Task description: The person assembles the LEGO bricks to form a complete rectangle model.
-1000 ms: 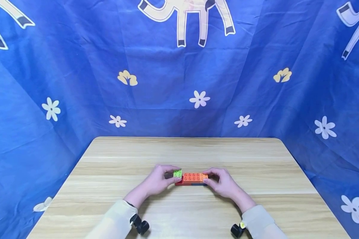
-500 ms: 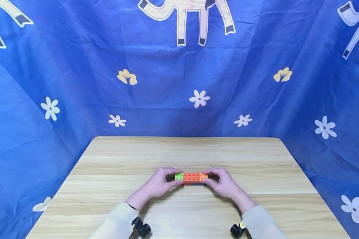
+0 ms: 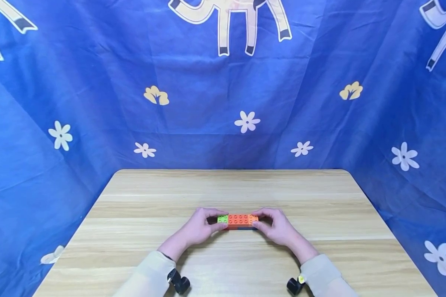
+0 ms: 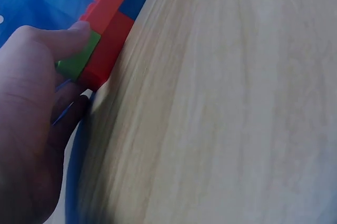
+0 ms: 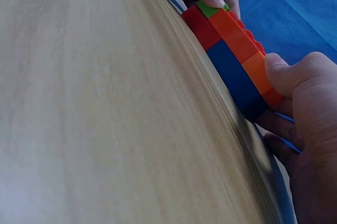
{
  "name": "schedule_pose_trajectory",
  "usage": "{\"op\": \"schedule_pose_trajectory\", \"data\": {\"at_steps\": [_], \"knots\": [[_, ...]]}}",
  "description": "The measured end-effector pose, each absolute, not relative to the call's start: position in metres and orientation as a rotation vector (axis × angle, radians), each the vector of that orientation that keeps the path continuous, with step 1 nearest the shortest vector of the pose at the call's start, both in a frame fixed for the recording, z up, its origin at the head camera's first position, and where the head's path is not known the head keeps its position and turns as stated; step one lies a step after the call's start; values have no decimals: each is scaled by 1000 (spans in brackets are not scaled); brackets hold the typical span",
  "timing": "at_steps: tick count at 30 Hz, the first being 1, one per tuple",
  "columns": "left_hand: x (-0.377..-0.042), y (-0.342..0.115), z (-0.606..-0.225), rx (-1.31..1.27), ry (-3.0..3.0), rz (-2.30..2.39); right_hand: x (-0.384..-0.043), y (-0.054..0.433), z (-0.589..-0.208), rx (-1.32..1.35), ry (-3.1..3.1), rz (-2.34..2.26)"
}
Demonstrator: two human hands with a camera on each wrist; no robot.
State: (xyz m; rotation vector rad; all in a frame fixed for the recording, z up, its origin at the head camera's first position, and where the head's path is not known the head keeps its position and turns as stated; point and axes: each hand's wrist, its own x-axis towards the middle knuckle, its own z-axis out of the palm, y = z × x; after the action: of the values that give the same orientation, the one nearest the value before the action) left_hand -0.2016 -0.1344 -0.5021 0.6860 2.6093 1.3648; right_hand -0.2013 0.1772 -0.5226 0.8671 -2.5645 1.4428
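Note:
A two-layer block of toy building bricks stands on the table between both hands. Its upper row has a green brick [image 4: 80, 60], an orange-red brick [image 3: 238, 220] and a light orange brick [image 5: 258, 76], set side by side. Below them lie a red brick [image 4: 109, 50] and a dark blue brick [image 5: 234, 81]. At the green end, my left hand [image 3: 198, 227] pinches the green brick, thumb on the near side. My right hand [image 3: 278, 228] holds the opposite end by the light orange brick. Part of the far side is hidden.
The pale wood table [image 3: 238, 264] extends around the bricks. Behind it and at both sides hangs a blue cloth [image 3: 193, 152] printed with flowers and animals. A small black camera [image 3: 179, 281] is strapped at the left wrist, another black camera [image 3: 294, 286] at the right.
The green brick has gone from above the left end, with a gap beside it, down to level with the orange-red brick. My left hand shifted slightly right with it; my right hand stayed put.

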Motion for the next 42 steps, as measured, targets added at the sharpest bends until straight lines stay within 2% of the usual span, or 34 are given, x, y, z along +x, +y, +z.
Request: {"op": "schedule_pose_trajectory", "data": {"at_steps": [21,32,42], "knots": [[-201,-133,-506,731,2590,1446,-198,177,-518,785,-2618,1470],[-202,-137,-511,680,2544,1484,-201,175,-515,721,-2663,1529],[-204,-133,-509,612,2534,1499,-206,176,-508,767,-2664,1454]]}}
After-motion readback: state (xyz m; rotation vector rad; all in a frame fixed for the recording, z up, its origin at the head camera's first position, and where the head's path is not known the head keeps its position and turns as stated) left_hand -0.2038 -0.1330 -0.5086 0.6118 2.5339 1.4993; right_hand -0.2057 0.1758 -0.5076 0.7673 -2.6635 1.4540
